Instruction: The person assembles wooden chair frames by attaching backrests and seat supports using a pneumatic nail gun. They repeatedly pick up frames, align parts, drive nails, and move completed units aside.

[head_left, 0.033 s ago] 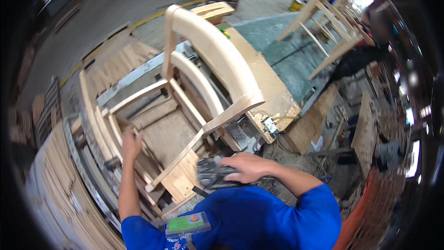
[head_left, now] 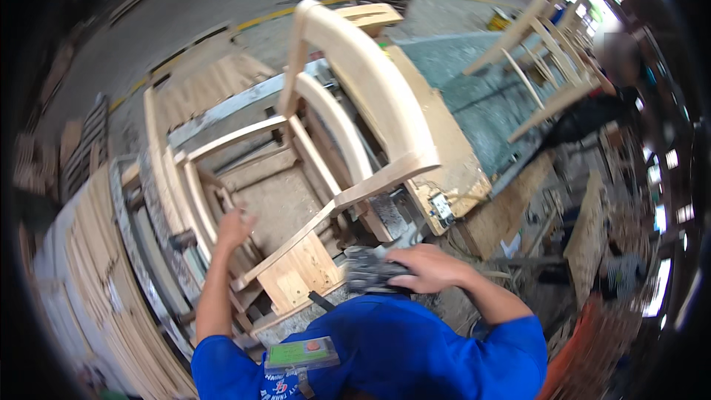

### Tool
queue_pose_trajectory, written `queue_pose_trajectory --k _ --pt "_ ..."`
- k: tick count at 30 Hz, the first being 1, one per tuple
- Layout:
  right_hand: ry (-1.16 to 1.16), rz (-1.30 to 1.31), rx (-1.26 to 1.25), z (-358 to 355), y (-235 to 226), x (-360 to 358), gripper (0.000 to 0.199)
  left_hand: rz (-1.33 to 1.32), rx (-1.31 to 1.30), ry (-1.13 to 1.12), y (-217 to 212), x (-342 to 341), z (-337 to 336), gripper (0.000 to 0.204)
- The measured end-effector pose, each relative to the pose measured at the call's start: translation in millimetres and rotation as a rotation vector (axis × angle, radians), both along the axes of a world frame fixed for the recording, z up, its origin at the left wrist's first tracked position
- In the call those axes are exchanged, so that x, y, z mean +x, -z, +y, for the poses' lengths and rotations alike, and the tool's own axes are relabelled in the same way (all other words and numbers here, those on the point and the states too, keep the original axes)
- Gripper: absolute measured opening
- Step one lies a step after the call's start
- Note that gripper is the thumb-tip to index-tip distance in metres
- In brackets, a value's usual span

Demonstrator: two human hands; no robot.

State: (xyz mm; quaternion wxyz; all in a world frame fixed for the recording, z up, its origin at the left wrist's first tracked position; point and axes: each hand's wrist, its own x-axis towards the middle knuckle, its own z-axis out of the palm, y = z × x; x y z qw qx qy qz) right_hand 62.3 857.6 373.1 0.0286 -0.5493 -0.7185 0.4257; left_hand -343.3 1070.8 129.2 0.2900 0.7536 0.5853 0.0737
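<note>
- Unfinished pale wooden chair frame point(head_left: 333, 141), centre of frame, lying tilted on a cluttered wooden workbench point(head_left: 452, 170); broad curved back rail arching toward top centre, seat rails and legs toward lower left.
- Left hand point(head_left: 235, 228), lower left of centre, fingers spread loosely, resting on or just over a thin rail of the frame; not closed round it, contact hard to confirm through blur.
- Right hand point(head_left: 424, 267), lower centre, wrapped down over a dark grey handheld power tool point(head_left: 370, 270); fingers closed on its top, tool body just beside the chair frame's near corner.
- Square light plywood block point(head_left: 300, 274) under the frame's near rail, lower centre.
- Stacks of pale wooden slats point(head_left: 96, 281) along the left edge; further bare chair frames point(head_left: 548, 44) in the upper right, over a green mat.
- Judged progress: frame already assembled, joints closed, wood bare with no finish; surface work with the tool seemingly under way at the near corner, remaining rails and back apparently yet to be treated.
</note>
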Motion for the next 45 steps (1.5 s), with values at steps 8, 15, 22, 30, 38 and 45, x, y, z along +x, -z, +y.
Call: queue_pose_trajectory --k 8,15,22,30,38,45 --pt "0.46 -0.523 0.227 -10.3 -88.0 135.2 0.04 0.144 -0.386 -0.124 -6.6 68.7 -122.5 0.075" --pt "0.544 -0.865 0.754 62.1 63.1 257.2 0.045 0.106 -0.224 -0.202 -11.9 78.7 -131.7 0.074" --pt "0.558 -0.623 0.728 31.7 136.7 258.4 0.039 0.161 -0.272 -0.224 -15.9 79.5 -130.8 0.072" --pt "1.122 0.055 0.607 -19.9 197.4 184.4 0.049 0.131 -0.421 -0.138 -16.6 86.2 -107.6 0.073" --pt "0.614 -0.222 0.767 -2.4 170.1 68.4 0.046 0.446 0.113 -0.084 0.4 32.6 -36.5 0.063" --pt "1.06 0.867 -0.608 89.1 267.4 -60.5 0.028 0.53 0.306 -0.161 9.5 -26.9 96.1 0.052"
